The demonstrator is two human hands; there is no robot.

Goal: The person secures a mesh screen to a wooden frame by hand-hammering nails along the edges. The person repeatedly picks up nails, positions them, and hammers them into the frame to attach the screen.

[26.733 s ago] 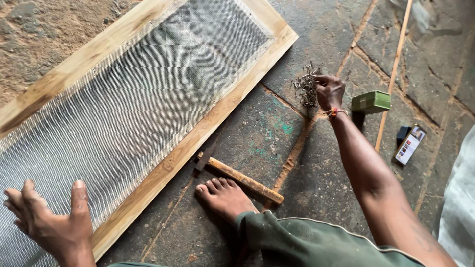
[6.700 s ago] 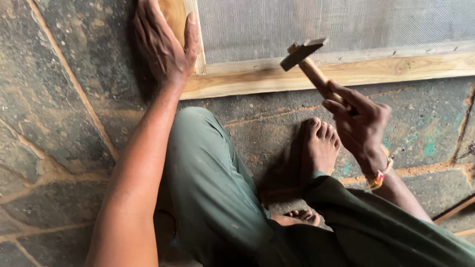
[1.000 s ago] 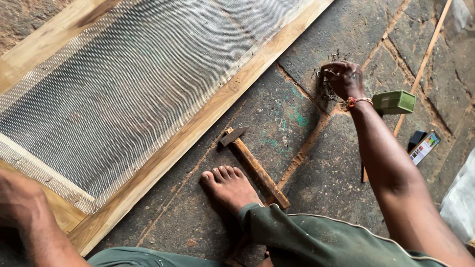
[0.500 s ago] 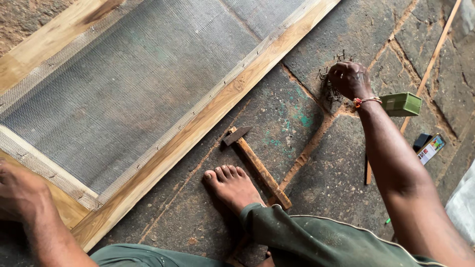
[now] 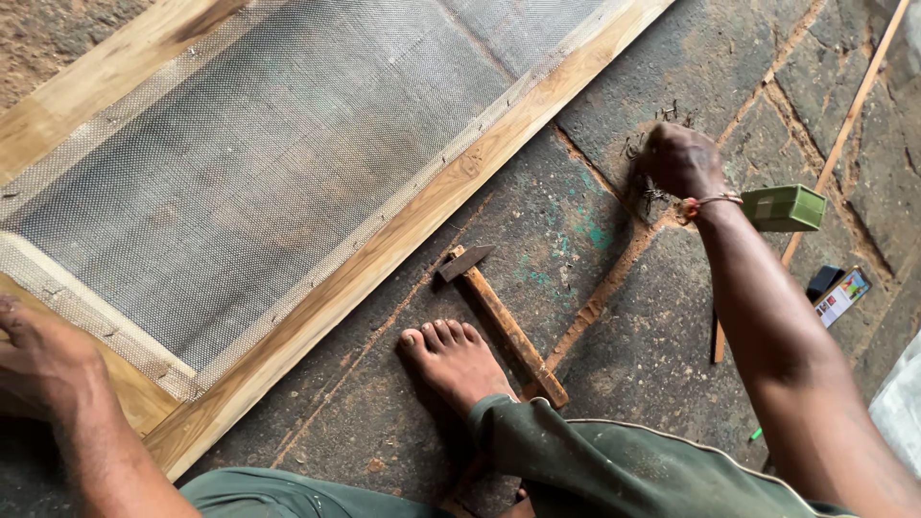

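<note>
Far left: left hand [image 5: 43, 369] resting on the near corner of the wooden frame [image 5: 384, 251], fingers curled and partly cut off by the picture edge, clasping nothing that shows; more a press than a grip, though how widely spread cannot be told. Frame lying flat on the stone floor [image 5: 614, 336], long rail running from lower left up to upper right. Wire mesh [image 5: 269, 173] stretched across it, tacked along the rail by a row of small nails. Probably stiff and fairly heavy as a whole, the mesh springy with sharp cut edges; best gripped by the wood.

Toward the middle: bare foot [image 5: 456, 363] planted on the stone, toes toward the frame. Just beside it, touching no hand, a hammer [image 5: 501, 321] lying flat, long axis diagonal, metal head up and left toward the rail, wooden handle trailing down and right. Likely head-heavy, rigid, the worn handle offering a sure hold near its far end.

Further right: right hand [image 5: 681, 158] reaching out, knuckles up, fingers bunched down into a loose pile of small nails [image 5: 645, 153] on the stone. Whether any nail is pinched cannot be made out. Light, hard, pointed and prone to scatter; best pinched singly by the shank.

Rightmost: small green box [image 5: 785, 207] near the wrist, a thin wooden strip [image 5: 844, 134] slanting upward, and a small printed packet [image 5: 842, 295] beyond.
</note>
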